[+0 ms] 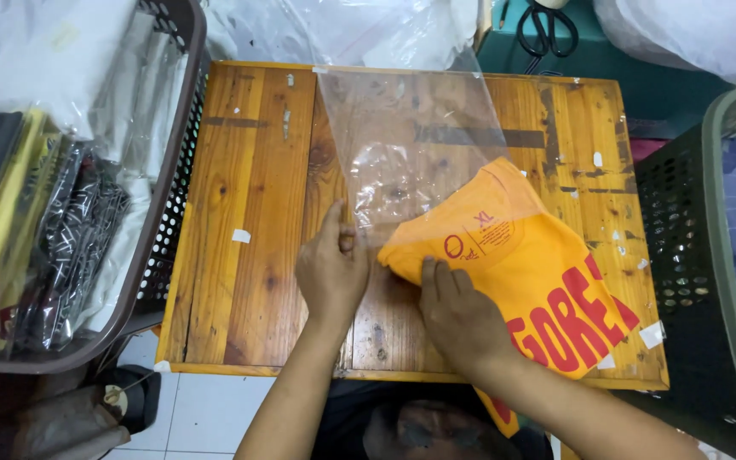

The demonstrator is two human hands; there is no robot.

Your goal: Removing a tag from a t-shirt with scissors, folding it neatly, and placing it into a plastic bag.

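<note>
A folded orange t-shirt [538,264] with red lettering lies on the right half of a wooden table [249,221], its collar end partly inside a clear plastic bag [411,136]. My left hand [331,268] pinches the open near edge of the bag. Beside it, my right hand [462,317] presses on the shirt's near corner with its fingers curled over the fold. The shirt's lower end hangs off the table's front edge toward me.
A brown mesh basket [176,196] with bagged garments stands at the left. On the right is a dark green mesh basket [683,230]. Black scissors [547,30] lie beyond the table's far edge, next to loose plastic sheets [334,30]. White tape scraps [241,236] dot the tabletop.
</note>
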